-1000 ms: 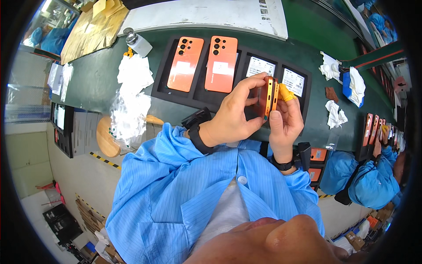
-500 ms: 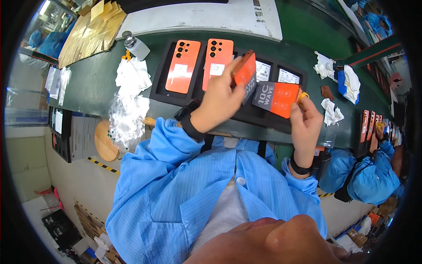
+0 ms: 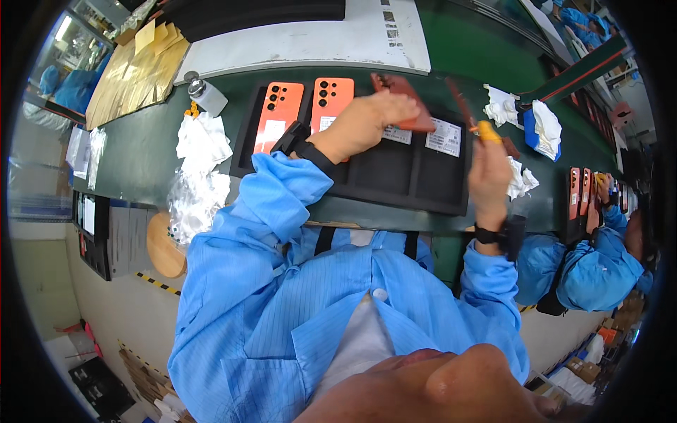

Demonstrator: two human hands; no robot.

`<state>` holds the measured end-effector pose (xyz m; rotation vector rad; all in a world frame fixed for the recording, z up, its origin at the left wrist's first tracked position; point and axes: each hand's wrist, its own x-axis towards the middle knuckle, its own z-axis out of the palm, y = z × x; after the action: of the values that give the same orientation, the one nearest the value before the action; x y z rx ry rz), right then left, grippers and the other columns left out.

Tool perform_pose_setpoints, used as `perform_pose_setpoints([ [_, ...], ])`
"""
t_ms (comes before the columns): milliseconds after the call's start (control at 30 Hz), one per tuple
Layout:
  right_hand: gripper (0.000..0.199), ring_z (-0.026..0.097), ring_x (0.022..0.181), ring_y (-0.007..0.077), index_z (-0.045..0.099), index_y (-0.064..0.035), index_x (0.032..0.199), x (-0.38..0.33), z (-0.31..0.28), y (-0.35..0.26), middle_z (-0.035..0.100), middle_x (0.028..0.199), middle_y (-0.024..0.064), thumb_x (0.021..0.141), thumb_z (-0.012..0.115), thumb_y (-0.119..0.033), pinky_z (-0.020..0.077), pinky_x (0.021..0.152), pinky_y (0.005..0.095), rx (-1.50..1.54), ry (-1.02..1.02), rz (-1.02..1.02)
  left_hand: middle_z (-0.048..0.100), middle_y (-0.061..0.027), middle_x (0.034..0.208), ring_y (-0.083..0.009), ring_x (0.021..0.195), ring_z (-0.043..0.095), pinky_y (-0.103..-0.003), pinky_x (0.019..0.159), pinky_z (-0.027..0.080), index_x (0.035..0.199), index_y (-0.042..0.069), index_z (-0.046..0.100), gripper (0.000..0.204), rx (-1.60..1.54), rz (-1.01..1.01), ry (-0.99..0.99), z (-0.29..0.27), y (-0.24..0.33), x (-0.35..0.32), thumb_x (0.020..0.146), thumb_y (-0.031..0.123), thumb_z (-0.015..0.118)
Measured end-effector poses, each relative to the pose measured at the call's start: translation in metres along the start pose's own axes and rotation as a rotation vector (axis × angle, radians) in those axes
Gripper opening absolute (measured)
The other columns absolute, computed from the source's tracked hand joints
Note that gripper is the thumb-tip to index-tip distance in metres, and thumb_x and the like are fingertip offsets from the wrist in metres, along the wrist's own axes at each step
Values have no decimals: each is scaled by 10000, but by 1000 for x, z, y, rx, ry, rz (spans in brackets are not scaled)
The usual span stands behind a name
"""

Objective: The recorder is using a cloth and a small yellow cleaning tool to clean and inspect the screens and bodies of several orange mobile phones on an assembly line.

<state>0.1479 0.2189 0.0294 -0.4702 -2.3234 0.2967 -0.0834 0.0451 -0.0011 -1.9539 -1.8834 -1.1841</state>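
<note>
My left hand [image 3: 363, 125] grips an orange phone [image 3: 407, 99], its fingers laid across the back. That phone slants over the right half of a black foam tray [image 3: 377, 168], partly covering the white labels there. Further right, my right hand [image 3: 489, 173] is raised beside the tray, with yellow covers on its fingertips. It pinches a thin reddish phone-sized piece [image 3: 462, 102], seen nearly edge-on and blurred. Two more orange phones lie backs up in the tray's left slots, one at the far left [image 3: 282, 106] and one beside it [image 3: 333, 95], the latter partly behind my left hand.
A pump bottle [image 3: 206, 95], white wipes [image 3: 203, 137] and clear plastic bags [image 3: 194, 204] are left of the tray. On the right sit a blue box of wipes [image 3: 546, 130] and crumpled wipes [image 3: 520, 180]. A co-worker in blue [image 3: 599, 271] works at the far right.
My left hand has turned its phone from upright to back up and tilted it over the tray. My right hand has lifted its printed piece away from the tray and turned it edge-on.
</note>
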Motion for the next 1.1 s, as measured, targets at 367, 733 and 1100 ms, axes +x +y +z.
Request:
perform_pose_setpoints([
  [367, 263, 636, 1040, 350, 661, -16, 1140, -37, 26, -9, 671, 1081, 158, 889, 643, -93, 438, 1034, 511, -131, -379, -205, 672, -89, 1219, -333, 1229, 554, -456, 1078, 414, 1128, 78, 699, 386, 280, -133, -546, -11, 29, -17, 747, 45, 643],
  [733, 518, 337, 1411, 436, 586, -56, 1331, -23, 69, -64, 536, 1412, 112, 821, 521, 10, 202, 1049, 790, -308, -532, -203, 647, -174, 1033, -326, 1042, 649, -548, 972, 495, 1128, -24, 673, 332, -595, 336, -144, -93, 194, -9, 893, 190, 575],
  [1100, 382, 385, 1390, 381, 597, -51, 1294, -69, 66, -81, 539, 1388, 139, 938, 597, -188, 220, 1061, 745, -97, -482, -74, 727, -103, 923, -253, 823, 708, -391, 763, 562, 921, 22, 708, 132, -319, 220, 170, -139, 161, -61, 797, -16, 681],
])
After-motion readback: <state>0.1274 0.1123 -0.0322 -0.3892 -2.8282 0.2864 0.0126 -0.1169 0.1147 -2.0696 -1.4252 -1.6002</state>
